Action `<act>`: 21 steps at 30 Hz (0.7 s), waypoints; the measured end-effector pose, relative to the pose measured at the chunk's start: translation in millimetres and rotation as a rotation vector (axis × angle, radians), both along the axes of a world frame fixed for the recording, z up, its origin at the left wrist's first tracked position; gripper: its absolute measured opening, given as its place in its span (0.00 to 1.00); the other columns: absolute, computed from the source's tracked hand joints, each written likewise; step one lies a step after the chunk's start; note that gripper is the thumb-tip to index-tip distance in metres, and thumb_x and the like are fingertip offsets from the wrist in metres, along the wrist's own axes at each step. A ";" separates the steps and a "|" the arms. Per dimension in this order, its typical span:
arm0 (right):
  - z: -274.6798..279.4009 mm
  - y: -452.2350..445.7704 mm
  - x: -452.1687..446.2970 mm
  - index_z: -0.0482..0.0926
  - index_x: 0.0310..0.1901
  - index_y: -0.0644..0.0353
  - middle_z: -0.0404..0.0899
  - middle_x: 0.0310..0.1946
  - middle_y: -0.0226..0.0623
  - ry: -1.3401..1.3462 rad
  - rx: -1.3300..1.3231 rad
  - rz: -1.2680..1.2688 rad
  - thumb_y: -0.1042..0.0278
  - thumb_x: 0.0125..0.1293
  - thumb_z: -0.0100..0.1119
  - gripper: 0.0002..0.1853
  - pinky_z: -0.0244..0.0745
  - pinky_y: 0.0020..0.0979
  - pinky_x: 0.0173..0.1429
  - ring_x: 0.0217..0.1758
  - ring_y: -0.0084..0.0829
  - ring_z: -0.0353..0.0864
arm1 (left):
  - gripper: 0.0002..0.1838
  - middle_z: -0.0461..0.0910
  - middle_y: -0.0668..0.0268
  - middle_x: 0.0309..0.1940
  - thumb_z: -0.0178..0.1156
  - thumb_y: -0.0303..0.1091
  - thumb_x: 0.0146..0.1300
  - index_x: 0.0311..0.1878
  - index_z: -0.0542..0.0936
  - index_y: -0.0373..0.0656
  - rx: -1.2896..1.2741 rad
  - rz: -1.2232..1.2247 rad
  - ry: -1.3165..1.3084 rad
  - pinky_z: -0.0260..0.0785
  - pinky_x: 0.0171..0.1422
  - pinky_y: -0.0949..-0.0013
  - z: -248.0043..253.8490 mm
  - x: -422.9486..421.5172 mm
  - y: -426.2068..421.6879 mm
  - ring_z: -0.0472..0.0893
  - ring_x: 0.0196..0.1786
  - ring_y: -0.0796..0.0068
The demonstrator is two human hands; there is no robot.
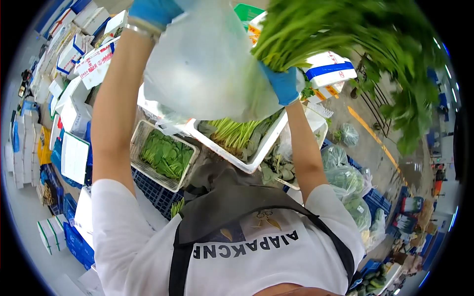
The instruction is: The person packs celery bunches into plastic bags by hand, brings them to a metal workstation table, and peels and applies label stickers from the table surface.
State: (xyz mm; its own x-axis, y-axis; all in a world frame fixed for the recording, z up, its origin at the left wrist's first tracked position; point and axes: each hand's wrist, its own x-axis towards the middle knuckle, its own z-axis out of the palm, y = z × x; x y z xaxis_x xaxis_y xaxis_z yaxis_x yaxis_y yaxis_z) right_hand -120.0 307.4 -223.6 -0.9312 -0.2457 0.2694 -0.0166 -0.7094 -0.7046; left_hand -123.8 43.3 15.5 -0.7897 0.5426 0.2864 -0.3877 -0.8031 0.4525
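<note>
My left hand (155, 12), in a blue glove, is at the top edge, closed on a translucent plastic bag (202, 64). Its fingertips are partly hidden by the bag and the frame edge. The bag hangs puffed out between my arms. My right hand (281, 84), also blue-gloved, grips a big bunch of long-stemmed leafy greens (340, 39), held up with stem ends toward the bag and leaves drooping right. The leaves are smeared by motion. Below the bag, a white foam box (254, 160) contains more green stalks (232, 132).
A beige plastic basket (136, 148) of flat green leaves (165, 154) stands on blue pallets at left. Filled plastic bags (345, 180) sit by my right elbow. White foam boxes (96, 64) are stacked at far left; another foam box (330, 69) stands beyond my right hand.
</note>
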 end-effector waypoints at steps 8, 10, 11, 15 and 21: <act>-22.7 7.1 -28.8 0.56 0.71 0.54 0.72 0.59 0.53 0.605 1.815 0.146 0.69 0.60 0.58 0.37 0.70 0.38 0.60 0.58 0.48 0.75 | 0.18 0.75 0.67 0.33 0.52 0.46 0.70 0.55 0.74 0.45 -0.587 0.917 -0.092 0.67 0.33 0.76 -108.6 -10.9 -99.8 0.73 0.29 0.79; -34.1 1.5 -39.8 0.57 0.71 0.53 0.74 0.56 0.53 0.745 1.864 0.242 0.69 0.61 0.56 0.35 0.72 0.40 0.57 0.55 0.51 0.76 | 0.18 0.75 0.68 0.34 0.53 0.45 0.70 0.55 0.74 0.44 -0.627 0.997 -0.183 0.66 0.33 0.77 -150.8 4.4 -118.3 0.72 0.29 0.79; -44.1 -2.4 -43.5 0.57 0.70 0.53 0.76 0.54 0.53 0.808 1.889 0.288 0.69 0.62 0.54 0.34 0.73 0.42 0.55 0.54 0.53 0.76 | 0.18 0.75 0.68 0.34 0.53 0.45 0.70 0.55 0.74 0.44 -0.633 1.023 -0.226 0.66 0.33 0.77 -170.4 11.2 -125.9 0.72 0.29 0.80; -129.9 -21.9 -60.4 0.59 0.69 0.53 0.80 0.46 0.51 0.996 2.090 0.613 0.69 0.65 0.48 0.29 0.75 0.45 0.48 0.45 0.53 0.80 | 0.18 0.75 0.69 0.36 0.53 0.44 0.69 0.56 0.74 0.43 -0.599 1.068 -0.343 0.64 0.33 0.78 -230.4 40.1 -148.5 0.71 0.29 0.81; -120.5 -94.0 -7.7 0.76 0.57 0.51 0.81 0.46 0.50 0.841 2.059 0.727 0.58 0.72 0.38 0.19 0.75 0.43 0.50 0.45 0.50 0.81 | 0.16 0.74 0.74 0.30 0.54 0.39 0.69 0.55 0.76 0.42 -0.587 1.054 -0.340 0.58 0.27 0.81 -195.4 81.1 -183.9 0.66 0.23 0.85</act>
State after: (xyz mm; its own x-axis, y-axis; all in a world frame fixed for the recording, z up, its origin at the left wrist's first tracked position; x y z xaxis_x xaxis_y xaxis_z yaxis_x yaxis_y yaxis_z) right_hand -127.7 213.4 -344.1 -0.4572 -0.7096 -0.5361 -0.7411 0.6372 -0.2115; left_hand -42.6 -140.5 -179.9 -0.9028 -0.4210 -0.0876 0.1529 -0.5046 0.8497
